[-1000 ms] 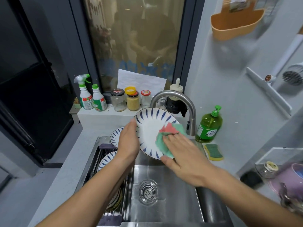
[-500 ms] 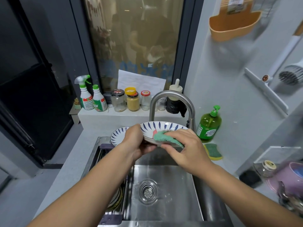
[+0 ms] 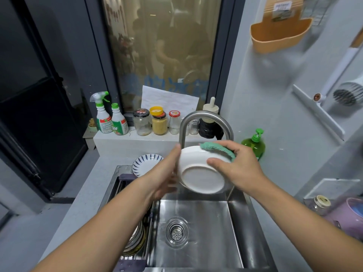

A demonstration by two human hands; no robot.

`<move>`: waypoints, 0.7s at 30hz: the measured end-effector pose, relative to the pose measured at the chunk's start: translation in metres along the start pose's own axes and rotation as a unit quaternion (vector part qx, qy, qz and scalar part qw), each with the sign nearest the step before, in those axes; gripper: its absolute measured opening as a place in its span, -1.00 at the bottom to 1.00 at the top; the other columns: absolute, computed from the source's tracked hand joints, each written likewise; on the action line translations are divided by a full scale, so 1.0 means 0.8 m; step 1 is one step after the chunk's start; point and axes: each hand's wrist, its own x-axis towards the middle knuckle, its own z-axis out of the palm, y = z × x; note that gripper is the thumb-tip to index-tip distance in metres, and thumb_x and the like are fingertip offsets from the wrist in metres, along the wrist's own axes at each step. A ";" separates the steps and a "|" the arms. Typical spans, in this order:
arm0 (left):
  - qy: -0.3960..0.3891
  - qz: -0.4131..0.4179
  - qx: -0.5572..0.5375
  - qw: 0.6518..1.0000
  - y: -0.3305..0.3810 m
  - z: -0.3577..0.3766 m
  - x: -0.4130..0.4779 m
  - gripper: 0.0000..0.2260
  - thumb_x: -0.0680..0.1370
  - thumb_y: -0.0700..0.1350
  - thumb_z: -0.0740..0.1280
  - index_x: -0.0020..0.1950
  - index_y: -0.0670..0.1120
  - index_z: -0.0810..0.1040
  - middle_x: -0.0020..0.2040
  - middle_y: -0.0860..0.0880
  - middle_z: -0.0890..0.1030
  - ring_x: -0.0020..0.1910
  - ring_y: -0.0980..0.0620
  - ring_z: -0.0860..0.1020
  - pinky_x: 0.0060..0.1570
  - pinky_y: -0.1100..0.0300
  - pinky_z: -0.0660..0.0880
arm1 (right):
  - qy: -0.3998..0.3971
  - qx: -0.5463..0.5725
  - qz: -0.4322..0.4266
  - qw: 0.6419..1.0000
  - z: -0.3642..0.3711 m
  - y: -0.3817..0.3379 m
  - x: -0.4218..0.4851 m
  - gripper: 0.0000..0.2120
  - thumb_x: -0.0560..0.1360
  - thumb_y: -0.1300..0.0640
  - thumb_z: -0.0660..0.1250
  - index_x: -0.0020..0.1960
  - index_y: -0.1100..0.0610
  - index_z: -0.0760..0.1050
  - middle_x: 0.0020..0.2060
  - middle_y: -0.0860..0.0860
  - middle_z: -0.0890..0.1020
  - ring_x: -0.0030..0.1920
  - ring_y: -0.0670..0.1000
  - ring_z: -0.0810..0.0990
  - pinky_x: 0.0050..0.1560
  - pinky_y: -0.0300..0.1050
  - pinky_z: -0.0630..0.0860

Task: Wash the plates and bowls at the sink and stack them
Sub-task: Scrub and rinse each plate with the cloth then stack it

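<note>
A white plate [image 3: 200, 173] hangs over the steel sink [image 3: 208, 222] under the curved tap [image 3: 204, 118], its plain underside turned toward me. My left hand [image 3: 165, 173] holds its left rim. My right hand [image 3: 235, 165] grips the right rim, thumb on the underside, with a green cloth [image 3: 216, 148] pressed over the top edge. Another blue-striped plate [image 3: 146, 163] sits on the counter behind the sink's left corner. More dishes [image 3: 135, 240] lie in the rack on the sink's left side.
Spray bottles [image 3: 109, 116] and jars [image 3: 157, 122] line the ledge behind the sink. A green soap bottle [image 3: 254, 144] stands at the right. A purple pot [image 3: 347, 216] and a small jar [image 3: 321, 203] sit on the right counter. An orange holder [image 3: 279, 36] hangs on the wall.
The plate has been turned over from face toward me, through flat, to underside toward me. The cloth moved from the plate's face to its top rim.
</note>
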 end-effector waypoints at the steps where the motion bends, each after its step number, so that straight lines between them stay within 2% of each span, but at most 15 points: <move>1: -0.011 0.019 0.060 0.998 -0.005 -0.003 -0.002 -0.43 0.50 0.53 0.17 0.26 0.14 0.52 0.26 -0.03 0.58 0.26 -0.07 0.54 0.39 -0.11 0.40 | 0.002 0.023 0.018 1.000 -0.004 0.002 0.002 -0.66 0.35 0.27 0.58 0.07 0.00 0.67 -0.05 -0.10 0.73 -0.05 -0.16 0.67 0.02 -0.31 0.54; 2: -0.030 0.040 0.094 0.994 -0.010 -0.006 0.000 -0.37 0.44 0.54 0.26 0.30 0.13 0.52 0.27 0.02 0.63 0.28 -0.05 0.57 0.39 -0.07 0.41 | 0.000 0.052 0.033 0.998 -0.006 0.005 0.004 -0.67 0.36 0.28 0.58 0.07 0.03 0.68 -0.06 -0.07 0.74 -0.05 -0.14 0.67 0.03 -0.26 0.55; 3: -0.047 0.070 0.103 0.991 -0.012 -0.009 0.000 -0.40 0.43 0.44 0.39 0.31 0.09 0.56 0.23 0.03 0.69 0.25 -0.05 0.62 0.34 -0.03 0.47 | -0.003 0.086 0.049 0.995 -0.008 0.008 0.005 -0.68 0.37 0.29 0.57 0.08 0.06 0.68 -0.05 -0.03 0.74 -0.03 -0.09 0.68 0.06 -0.18 0.58; 4: -0.048 0.106 0.094 0.989 -0.014 -0.010 0.002 -0.50 0.46 0.26 0.51 0.29 0.03 0.60 0.16 0.01 0.73 0.20 -0.06 0.66 0.27 0.02 0.55 | -0.006 0.121 0.064 0.991 -0.010 0.011 0.004 -0.68 0.37 0.29 0.57 0.09 0.07 0.68 -0.03 0.01 0.74 -0.01 -0.02 0.69 0.09 -0.09 0.59; 6: -0.006 0.169 0.055 0.984 -0.018 -0.011 0.003 -0.64 0.47 -0.08 0.59 0.23 -0.06 0.64 0.07 -0.05 0.75 0.11 -0.09 0.71 0.15 0.04 0.63 | -0.005 0.190 0.093 0.977 -0.009 0.015 0.004 -0.70 0.39 0.29 0.54 0.10 0.08 0.68 0.01 0.06 0.74 0.04 0.08 0.69 0.13 0.01 0.59; 8: 0.014 0.203 0.000 0.979 -0.023 -0.008 0.001 -0.63 0.41 -0.22 0.61 0.19 -0.13 0.66 0.04 -0.12 0.76 0.03 -0.12 0.72 0.04 0.05 0.67 | 0.014 0.202 0.105 0.974 -0.005 0.017 0.005 -0.76 0.45 0.27 0.49 0.08 0.05 0.68 0.00 0.05 0.74 0.03 0.08 0.69 0.11 0.00 0.59; 11: 0.018 0.223 -0.047 0.974 -0.026 0.002 0.001 -0.64 0.37 -0.28 0.62 0.14 -0.18 0.68 0.01 -0.16 0.76 -0.05 -0.10 0.72 -0.07 0.10 0.66 | 0.043 0.083 0.075 0.993 0.006 0.017 0.006 -0.88 0.60 0.11 0.34 0.07 0.00 0.64 -0.04 -0.04 0.72 0.01 -0.01 0.65 0.07 -0.08 0.56; 13: 0.027 0.228 -0.067 0.971 -0.026 0.008 0.001 -0.70 0.42 -0.34 0.57 0.12 -0.19 0.68 0.00 -0.17 0.76 -0.09 -0.07 0.72 -0.11 0.12 0.66 | 0.033 -0.036 0.011 0.999 0.016 0.018 0.001 -0.70 0.65 -0.04 0.15 0.27 -0.02 0.56 0.17 -0.09 0.65 0.21 -0.06 0.56 0.23 -0.11 0.47; 15: 0.030 0.235 -0.075 0.969 -0.025 0.012 0.003 -0.71 0.44 -0.35 0.54 0.14 -0.22 0.67 0.01 -0.20 0.75 -0.10 -0.06 0.70 -0.13 0.14 0.65 | 0.001 -0.192 -0.072 0.979 0.024 0.019 -0.004 -0.50 0.63 -0.14 0.00 0.49 0.00 0.37 0.44 -0.08 0.45 0.45 -0.03 0.36 0.43 -0.02 0.29; 17: 0.022 0.244 -0.067 0.967 -0.027 0.015 0.006 -0.73 0.43 -0.35 0.56 0.11 -0.22 0.68 -0.03 -0.16 0.76 -0.13 -0.03 0.68 -0.15 0.18 0.63 | -0.050 -0.290 -0.145 0.945 0.030 0.017 -0.008 -0.39 0.63 -0.21 -0.09 0.56 0.06 0.25 0.55 -0.06 0.28 0.56 -0.01 0.18 0.52 0.04 0.13; 19: 0.019 0.248 -0.068 0.966 -0.030 0.015 0.007 -0.71 0.36 -0.33 0.61 0.04 -0.17 0.68 -0.09 -0.11 0.75 -0.16 0.02 0.66 -0.17 0.21 0.62 | -0.101 -0.335 -0.205 0.914 0.037 0.013 -0.010 -0.38 0.65 -0.20 -0.13 0.58 0.10 0.20 0.58 -0.03 0.21 0.60 0.00 0.07 0.55 0.10 0.02; 21: 0.016 0.253 -0.076 0.964 -0.034 0.011 0.011 -0.66 0.31 -0.24 0.62 0.06 -0.18 0.69 -0.05 -0.14 0.75 -0.13 0.00 0.66 -0.10 0.16 0.63 | -0.139 -0.342 -0.246 0.896 0.040 0.014 -0.010 -0.41 0.67 -0.16 -0.13 0.59 0.12 0.18 0.59 -0.02 0.16 0.61 0.01 -0.01 0.57 0.13 -0.05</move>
